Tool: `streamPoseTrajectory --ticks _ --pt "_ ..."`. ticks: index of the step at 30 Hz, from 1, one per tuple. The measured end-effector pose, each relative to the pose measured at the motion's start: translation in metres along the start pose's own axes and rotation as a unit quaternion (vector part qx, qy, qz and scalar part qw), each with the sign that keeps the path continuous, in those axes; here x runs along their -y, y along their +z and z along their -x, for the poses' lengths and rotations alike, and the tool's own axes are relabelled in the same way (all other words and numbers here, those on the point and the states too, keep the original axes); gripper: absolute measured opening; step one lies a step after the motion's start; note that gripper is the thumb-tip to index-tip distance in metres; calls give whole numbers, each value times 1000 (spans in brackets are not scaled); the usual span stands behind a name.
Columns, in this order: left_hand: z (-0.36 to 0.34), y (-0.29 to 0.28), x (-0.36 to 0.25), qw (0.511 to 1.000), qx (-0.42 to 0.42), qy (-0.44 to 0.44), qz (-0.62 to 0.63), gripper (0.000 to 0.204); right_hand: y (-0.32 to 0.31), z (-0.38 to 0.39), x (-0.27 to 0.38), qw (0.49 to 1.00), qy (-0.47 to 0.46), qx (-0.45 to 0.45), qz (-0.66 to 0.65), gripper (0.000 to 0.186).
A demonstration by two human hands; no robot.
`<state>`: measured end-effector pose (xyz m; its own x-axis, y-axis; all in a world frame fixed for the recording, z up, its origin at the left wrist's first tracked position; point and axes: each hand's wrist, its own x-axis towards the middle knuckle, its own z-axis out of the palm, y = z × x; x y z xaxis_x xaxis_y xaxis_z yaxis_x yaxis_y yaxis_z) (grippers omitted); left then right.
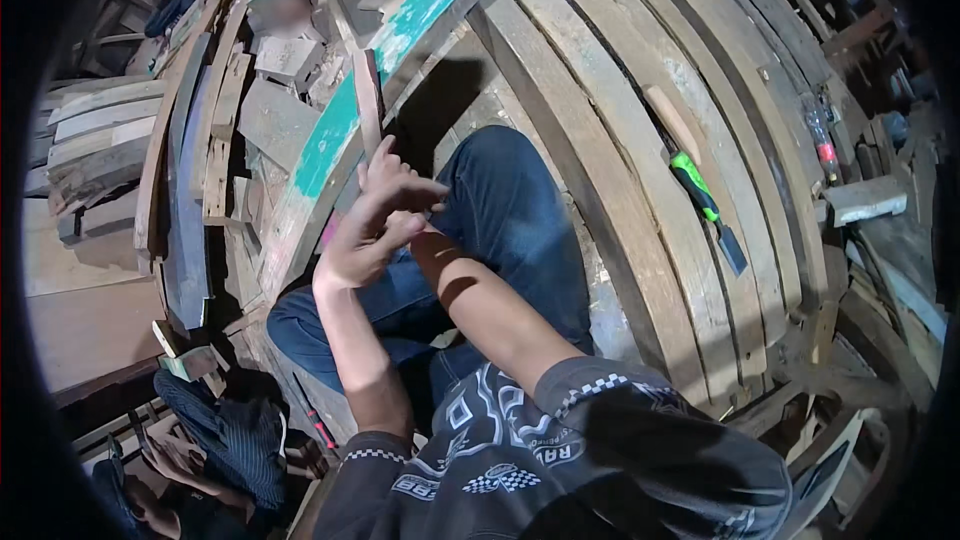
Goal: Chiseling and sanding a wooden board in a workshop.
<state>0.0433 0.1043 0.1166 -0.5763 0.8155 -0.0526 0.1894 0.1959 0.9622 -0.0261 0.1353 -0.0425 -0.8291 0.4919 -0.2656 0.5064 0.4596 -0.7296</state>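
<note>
**While two bare hands meet over a painted beam, a short strip of wood points away from them**

Where the hands cross, the strip of wood (pixel 368 105) has its near end at the right hand (pixel 377 172), its far part lying over the edge of the green-painted beam (pixel 430 8). The right hand has a finger laid along the strip, but the left hand (pixel 352 245) covers much of it, so how tightly it grips cannot be told. The left hand is spread, thumb and fingers apart, apparently holding nothing. Jeans (pixel 515 205) cover the bent knee just beside both hands.

The strip could slip or twist if that grip is loose, since it leans across a narrow edge; a slip might scrape the fingers or send it toward the knee. To the right, a green-and-black chisel (pixel 695 185) lies on the long planks (pixel 630 195) near a wooden stick (pixel 673 122); a knock against the planks could shift its bare blade.

White lettering and checks run across the dark shirt (pixel 600 440). A bottle (pixel 824 145) further right wears a red band, too small to read. A co-worker (pixel 225 450) sits at lower left.
</note>
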Motion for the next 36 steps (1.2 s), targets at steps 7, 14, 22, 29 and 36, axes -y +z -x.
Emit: streamPoseTrajectory --ticks 7,14,22,29,36 --pt "-48 79 15 936 21 95 -337 104 7 9 -32 993 -109 -2 -42 73" --pt "-91 104 47 821 17 106 -560 97 28 0 -41 988 -132 -66 -53 77" --pt "-70 131 7 839 269 307 -360 44 18 6 -27 991 -114 -5 -75 78" --pt "-136 82 -14 718 -35 97 -689 45 52 -27 -52 979 -128 -76 -136 72" --pt "-80 130 37 807 288 224 -463 48 35 11 -30 987 -108 -62 -99 76"
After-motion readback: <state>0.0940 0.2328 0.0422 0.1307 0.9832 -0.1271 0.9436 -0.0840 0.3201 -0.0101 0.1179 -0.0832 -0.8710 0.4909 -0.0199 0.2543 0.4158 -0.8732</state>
